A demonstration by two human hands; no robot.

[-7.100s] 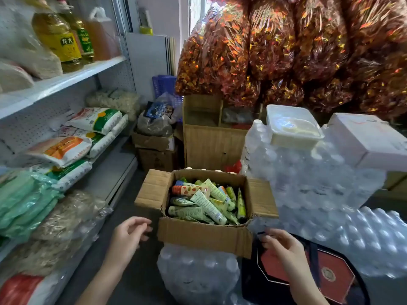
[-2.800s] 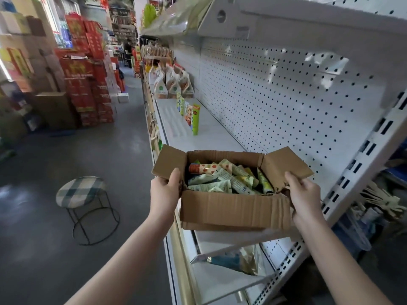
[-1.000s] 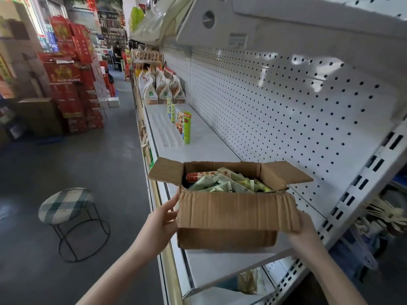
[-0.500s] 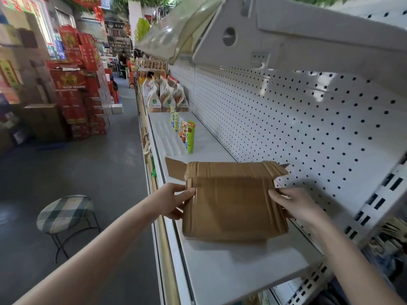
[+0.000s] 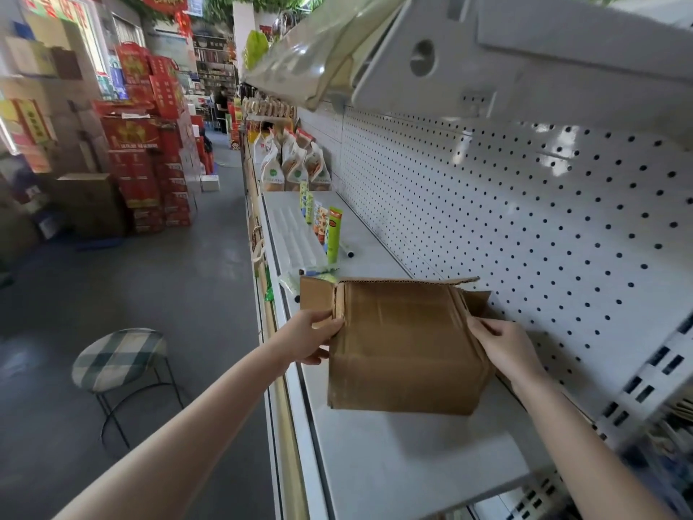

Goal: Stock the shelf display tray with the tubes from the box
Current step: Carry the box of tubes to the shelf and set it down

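Observation:
The brown cardboard box (image 5: pixel 405 343) is tipped over on the white shelf (image 5: pixel 393 463), its opening facing away from me, its bottom toward the camera. My left hand (image 5: pixel 313 337) grips its left edge and my right hand (image 5: pixel 502 345) grips its right edge. A few tubes (image 5: pixel 318 277) poke out on the shelf just beyond the box's far left flap. Farther along lies the white ribbed display tray (image 5: pixel 296 238) with several tubes (image 5: pixel 332 234) standing upright at its right side. The box's remaining contents are hidden.
A white pegboard back wall (image 5: pixel 525 227) runs along the right, with an upper shelf (image 5: pixel 487 50) overhead. Snack bags (image 5: pixel 292 167) stand behind the tray. A plaid stool (image 5: pixel 120 360) stands in the aisle on the left, red cartons (image 5: pixel 146 155) stacked beyond.
I carried the box from the stockroom to the shelf, set it down and tipped it away from me. Tubes have begun spilling out at its far side.

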